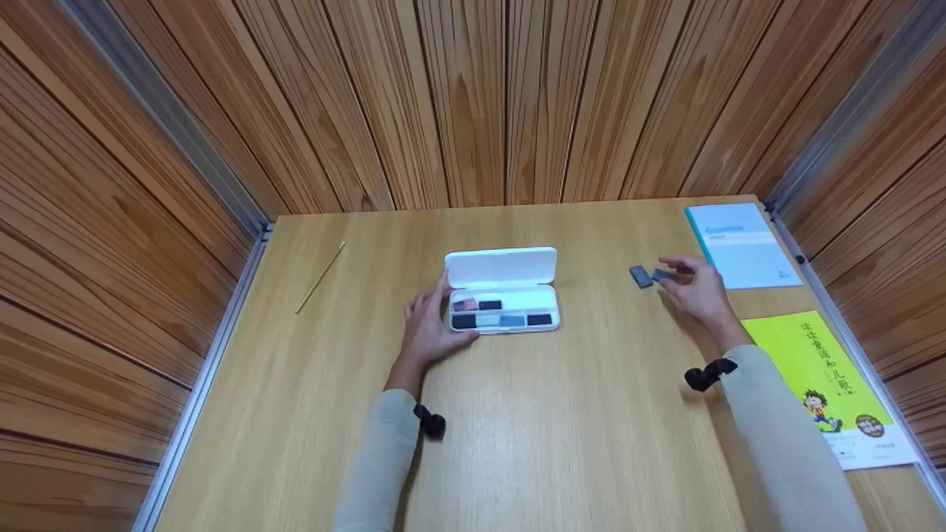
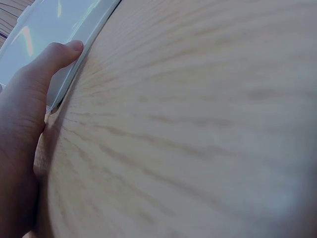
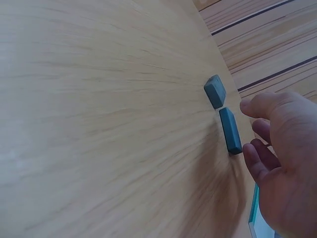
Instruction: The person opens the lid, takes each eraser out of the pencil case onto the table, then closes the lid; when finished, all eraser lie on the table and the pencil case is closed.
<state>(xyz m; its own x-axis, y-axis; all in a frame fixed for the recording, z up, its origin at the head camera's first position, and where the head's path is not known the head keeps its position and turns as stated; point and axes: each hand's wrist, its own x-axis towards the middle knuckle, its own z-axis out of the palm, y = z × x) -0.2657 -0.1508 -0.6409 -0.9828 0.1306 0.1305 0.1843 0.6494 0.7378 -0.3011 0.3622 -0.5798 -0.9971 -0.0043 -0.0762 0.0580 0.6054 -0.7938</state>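
An open white pencil case [image 1: 504, 290] stands mid-table, its lid raised at the back. Several small blocks, pinkish, dark, pale green and blue, lie in its two rows. My left hand [image 1: 430, 329] holds the case at its left end, thumb along the front edge; the left wrist view shows the thumb on the white case wall [image 2: 67, 74]. To the right, my right hand [image 1: 695, 292] reaches around a dark blue block [image 3: 230, 130], fingers spread and a small gap visible in the right wrist view. A grey-blue block [image 1: 641, 277] lies just left of it.
A thin gold-coloured stick [image 1: 320, 277] lies at the left of the table. On the right are a pale blue-and-white book [image 1: 746, 247] and a yellow-green book [image 1: 828, 369], partly under the right forearm. Wood-panelled walls [image 1: 473, 111] rise around the table.
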